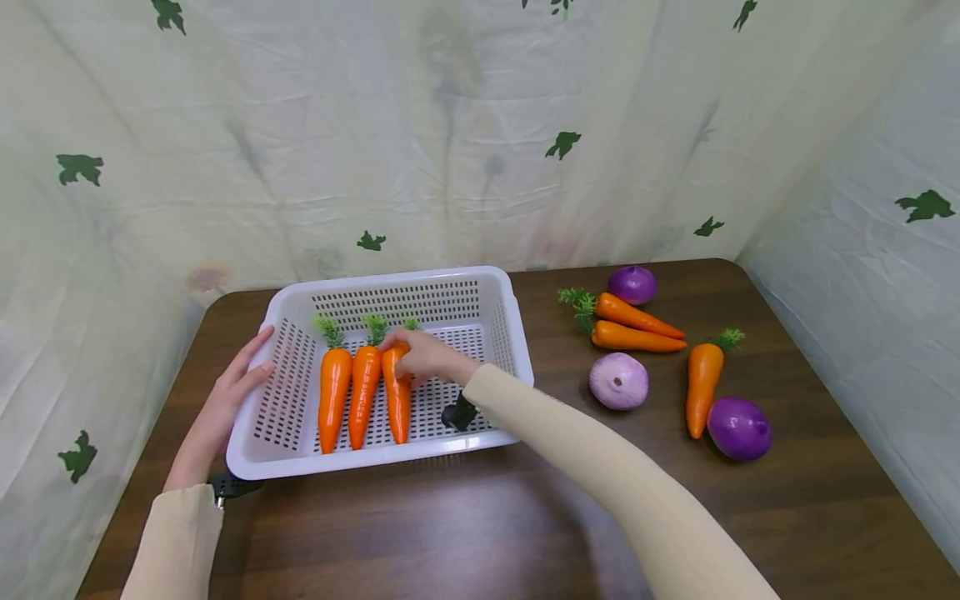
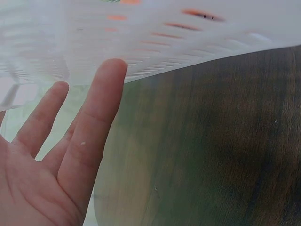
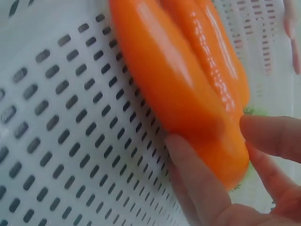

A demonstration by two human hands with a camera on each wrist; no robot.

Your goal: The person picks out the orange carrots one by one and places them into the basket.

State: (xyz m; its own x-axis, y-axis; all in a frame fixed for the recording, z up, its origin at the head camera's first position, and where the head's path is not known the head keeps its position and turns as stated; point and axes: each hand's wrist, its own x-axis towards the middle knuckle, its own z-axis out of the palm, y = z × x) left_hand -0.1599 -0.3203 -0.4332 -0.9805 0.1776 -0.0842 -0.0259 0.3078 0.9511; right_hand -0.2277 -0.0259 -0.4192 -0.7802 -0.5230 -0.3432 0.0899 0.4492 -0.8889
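Note:
A white perforated plastic basket (image 1: 390, 280) stands on the dark wooden table. Three orange carrots with green tops lie side by side in it: a left carrot (image 1: 333, 400), a middle carrot (image 1: 364, 396) and a right carrot (image 1: 400, 410). My right hand (image 1: 431, 357) pinches the right carrot near its top, thumb and fingers on opposite sides of it in the right wrist view. At the basket's left wall is my left hand (image 1: 217, 412), its fingers extended and fingertips at the outer side. The left wrist view shows those fingers (image 2: 96, 108) close under the slotted wall.
On the table's right side lie two carrots (image 1: 637, 336) together, a purple onion (image 1: 632, 285) behind them and a pale purple onion (image 1: 618, 381) in front. Farther right are another carrot (image 1: 703, 383) and a purple onion (image 1: 739, 428). A leaf-patterned curtain (image 1: 480, 167) borders the table.

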